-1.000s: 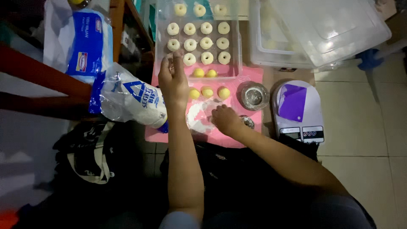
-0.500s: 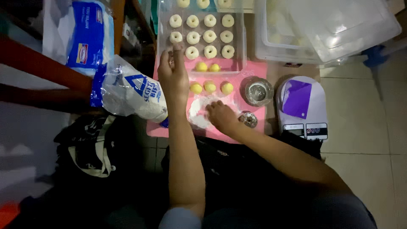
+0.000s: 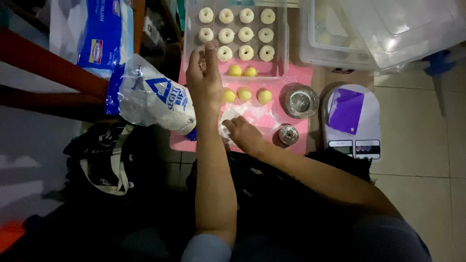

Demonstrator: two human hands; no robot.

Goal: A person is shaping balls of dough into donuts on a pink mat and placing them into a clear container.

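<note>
My left hand [image 3: 204, 77] is raised flat over the pink mat [image 3: 291, 150], fingers together, close to the clear tray's near left corner; I see nothing in it. My right hand [image 3: 241, 133] presses fingertips on a floured white patch of dough [image 3: 228, 119] on the mat. Three yellow dough balls [image 3: 244, 94] lie in a row just beyond. The clear tray [image 3: 284, 48] holds several white ring-shaped pieces and two yellow balls [image 3: 242, 71].
A flour bag [image 3: 155, 99] lies left of the mat, another blue and white bag [image 3: 94, 34] behind it. A metal bowl [image 3: 301, 101], small round cutter [image 3: 288, 135] and a scale with purple scraper [image 3: 350, 114] sit right. Clear boxes [image 3: 378, 34] stand far right.
My right hand has slid left onto the floured dough patch. My left hand has stayed lifted near the tray.
</note>
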